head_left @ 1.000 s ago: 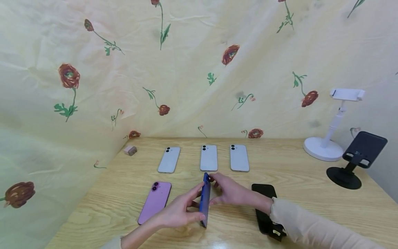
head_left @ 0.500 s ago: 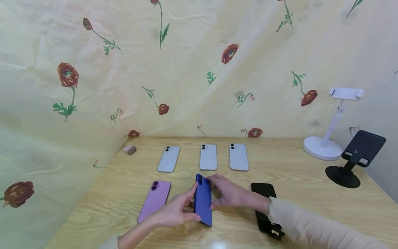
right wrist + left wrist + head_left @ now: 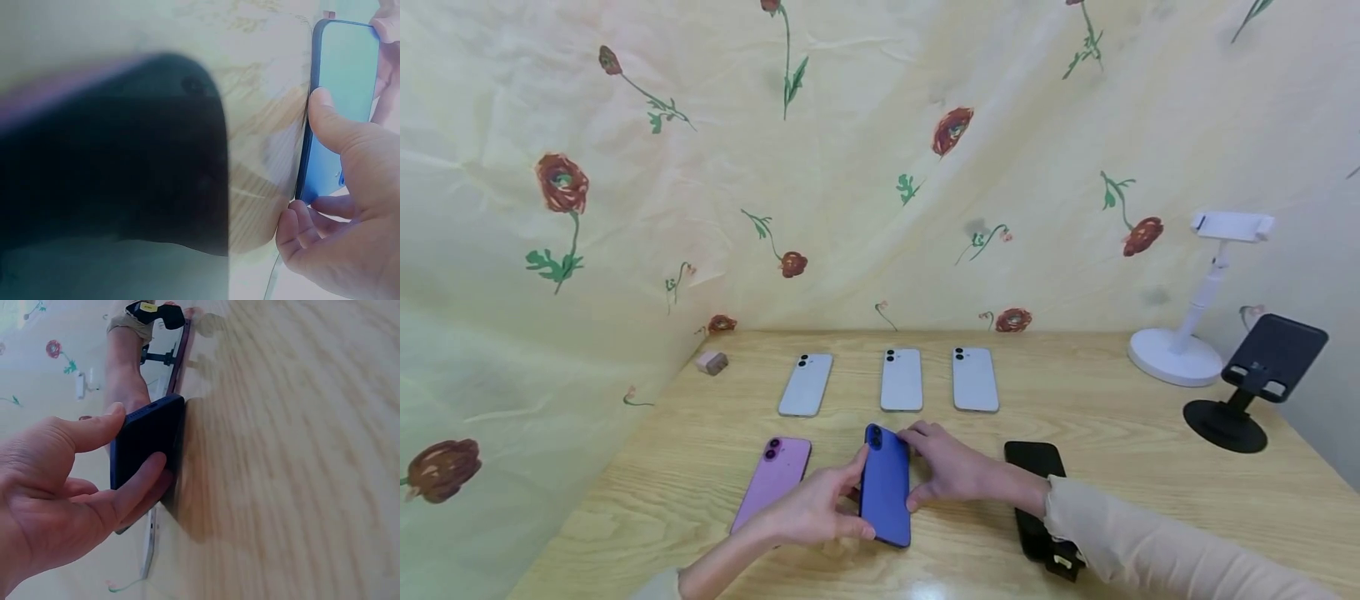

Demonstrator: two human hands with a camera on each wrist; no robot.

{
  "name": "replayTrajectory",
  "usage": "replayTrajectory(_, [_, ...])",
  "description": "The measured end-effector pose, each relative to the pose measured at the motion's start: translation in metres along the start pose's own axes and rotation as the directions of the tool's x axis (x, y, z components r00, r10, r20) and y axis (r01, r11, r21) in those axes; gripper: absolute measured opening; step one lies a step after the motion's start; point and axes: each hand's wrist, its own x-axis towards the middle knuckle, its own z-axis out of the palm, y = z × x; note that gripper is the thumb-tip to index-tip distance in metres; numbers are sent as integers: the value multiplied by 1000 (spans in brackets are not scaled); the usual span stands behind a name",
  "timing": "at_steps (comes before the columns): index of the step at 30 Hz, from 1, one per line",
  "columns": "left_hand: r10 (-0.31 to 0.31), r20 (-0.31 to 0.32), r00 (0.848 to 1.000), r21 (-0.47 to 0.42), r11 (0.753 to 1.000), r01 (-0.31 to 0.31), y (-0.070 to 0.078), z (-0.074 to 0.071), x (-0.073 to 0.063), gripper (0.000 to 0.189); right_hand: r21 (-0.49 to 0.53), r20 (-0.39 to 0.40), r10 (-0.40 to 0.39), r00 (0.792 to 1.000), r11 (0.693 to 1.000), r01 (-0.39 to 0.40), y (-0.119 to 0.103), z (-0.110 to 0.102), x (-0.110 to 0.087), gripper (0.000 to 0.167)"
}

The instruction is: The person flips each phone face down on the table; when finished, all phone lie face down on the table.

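A blue smartphone (image 3: pixel 886 492) stands tilted at the middle of the table, its back with two camera lenses facing up. My left hand (image 3: pixel 820 510) grips its left side. In the left wrist view the thumb presses the phone's edge (image 3: pixel 150 411) and the fingers lie against the dark screen side. From the right, my right hand (image 3: pixel 953 467) holds the other long edge, thumb toward the near end and fingers at the far corner. In the right wrist view that thumb lies on the side of the smartphone (image 3: pixel 347 69); its bent fingers are at one corner.
A purple smartphone (image 3: pixel 772 479) lies left of the hands. Three white smartphones (image 3: pixel 807 385) lie in a back row. A dark smartphone (image 3: pixel 1036 462) is partly under the right forearm. At right stand a black phone stand (image 3: pixel 1228 425) and a white one (image 3: pixel 1176 358); a small cube (image 3: pixel 712 362) sits back left.
The blue smartphone has turned from nearly edge-on, so its back shows wide now, and its top has shifted slightly left. Both hands have kept their hold, the left drifting a little left.
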Motion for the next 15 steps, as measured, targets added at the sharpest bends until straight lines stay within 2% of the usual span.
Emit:
replayTrajectory(9, [-35,3,999,66,997,34,3,-2,4,102,-20,4,0,1000,1000,0,1,1,-1,91])
replayTrajectory(15, [-56,-7,998,136,989,56,0,0,4,106,-29,5,5,1000,1000,-5,0,1,-1,90])
